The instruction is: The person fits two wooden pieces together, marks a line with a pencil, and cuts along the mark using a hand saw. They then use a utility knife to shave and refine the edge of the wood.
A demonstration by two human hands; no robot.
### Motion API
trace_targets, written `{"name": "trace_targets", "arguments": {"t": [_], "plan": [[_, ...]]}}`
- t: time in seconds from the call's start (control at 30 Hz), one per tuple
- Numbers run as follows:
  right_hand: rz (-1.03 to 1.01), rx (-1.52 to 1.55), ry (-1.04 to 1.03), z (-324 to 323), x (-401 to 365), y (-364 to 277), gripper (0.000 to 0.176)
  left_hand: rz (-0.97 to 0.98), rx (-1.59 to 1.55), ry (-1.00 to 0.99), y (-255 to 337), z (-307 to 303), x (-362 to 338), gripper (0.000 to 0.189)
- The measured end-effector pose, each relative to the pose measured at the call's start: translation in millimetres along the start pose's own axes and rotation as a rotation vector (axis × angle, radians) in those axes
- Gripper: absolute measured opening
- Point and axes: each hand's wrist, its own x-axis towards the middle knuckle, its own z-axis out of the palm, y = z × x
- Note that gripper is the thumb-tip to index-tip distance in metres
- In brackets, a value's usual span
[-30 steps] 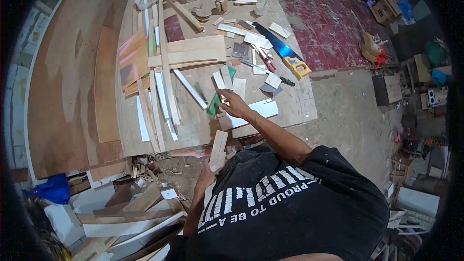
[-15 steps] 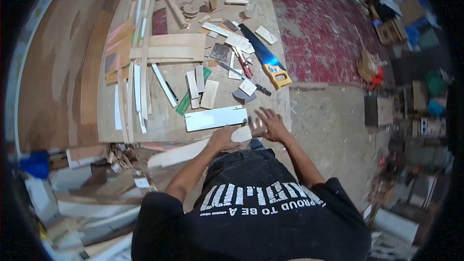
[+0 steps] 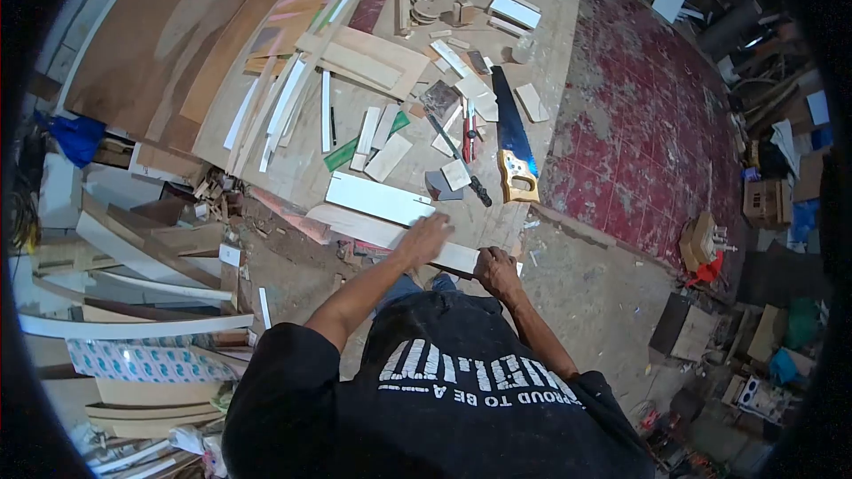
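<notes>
A pale board (image 3: 364,226) runs along the near edge of the table (image 3: 552,0), slanting from far left to near right; whether it rests on the tabletop or is held just off it, I cannot tell. The right hand (image 3: 499,271) is curled around its right end, gripping it. The left hand (image 3: 426,239) is blurred over the middle of the board, and I cannot tell whether it grips. Just beyond, a white board (image 3: 380,199) lies parallel, with a scatter of wood offcuts (image 3: 388,158) farther off. A handsaw (image 3: 515,137) lies by the table's right edge, its yellow handle toward the person. Right of that edge, bare floor (image 3: 603,302) gives open room, with red flooring (image 3: 657,115) farther away; on the near left, a wood pile (image 3: 142,293) crowds the space. The black shirt (image 3: 444,426) reads "PROUD TO BE A", upside down; its larger white letters are not legible. A wrap (image 3: 146,362) in the pile carries repeated blue print too small to read.
</notes>
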Motion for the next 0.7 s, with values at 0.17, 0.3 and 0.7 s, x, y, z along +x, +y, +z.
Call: {"name": "trace_targets", "arguments": {"t": [0.17, 0.3, 0.7], "plan": [[-0.003, -0.021, 0.054, 18, -1, 12, 0.053, -0.219, 0.303, 0.049, -53, -42, -17, 0.073], [0.053, 0.007, 0.023, 15, 3, 8, 0.048, -0.217, 0.379, -0.123, -70, -75, -9, 0.081], [0.038, -0.04, 0.251, 26, -2, -3, 0.043, -0.052, 0.459, -0.386, -87, -116, 2, 0.099]]}}
